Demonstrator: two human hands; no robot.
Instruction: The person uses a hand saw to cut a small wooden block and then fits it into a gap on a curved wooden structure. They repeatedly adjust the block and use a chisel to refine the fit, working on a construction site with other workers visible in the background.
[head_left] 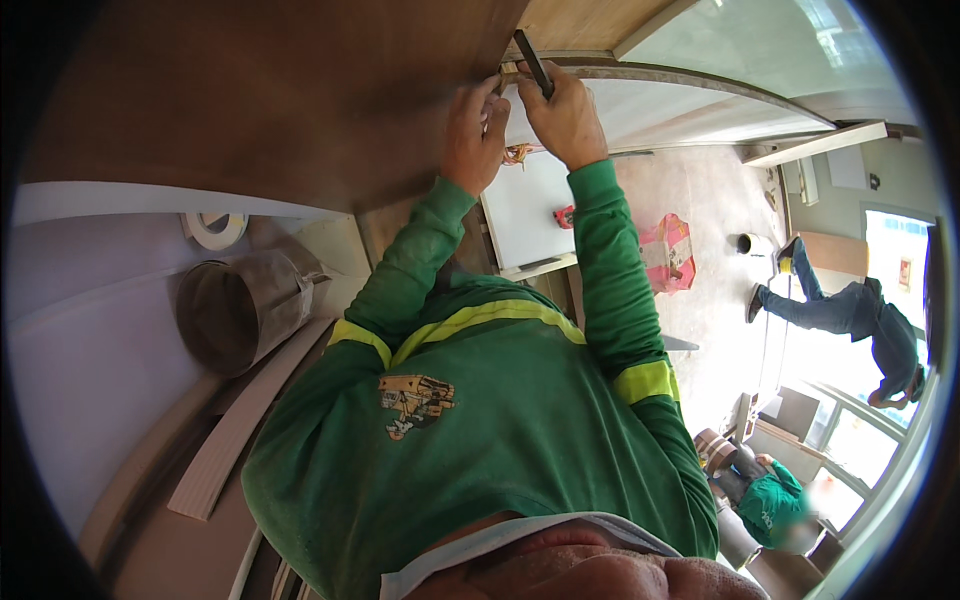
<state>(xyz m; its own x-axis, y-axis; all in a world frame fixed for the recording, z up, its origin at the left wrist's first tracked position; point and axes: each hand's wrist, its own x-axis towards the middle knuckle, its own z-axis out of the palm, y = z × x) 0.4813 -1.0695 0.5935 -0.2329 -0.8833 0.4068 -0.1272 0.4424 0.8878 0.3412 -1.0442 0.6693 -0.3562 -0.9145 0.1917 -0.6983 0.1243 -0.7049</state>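
My right hand (568,115) is closed around a dark, narrow flat bar (533,62), which slants up and left to the edge of a brown wooden panel (300,90). My left hand (474,138) is beside it with fingers bent in a pinch. A small yellowish piece (509,74) sits at the left fingertips, by the panel's edge; its kind is too small to tell. Both hands work close together where the brown panel meets a pale wooden panel (575,22). Some thin orange wires (518,153) hang just below my hands.
A white board (530,215) lies below, with a small red object (564,217) on it. To the left are a hollow cylinder (285,300), a tape roll (217,232) and wooden strips (240,430). A pink-red bag (668,253) lies on the floor. Two people (845,305) are at the right.
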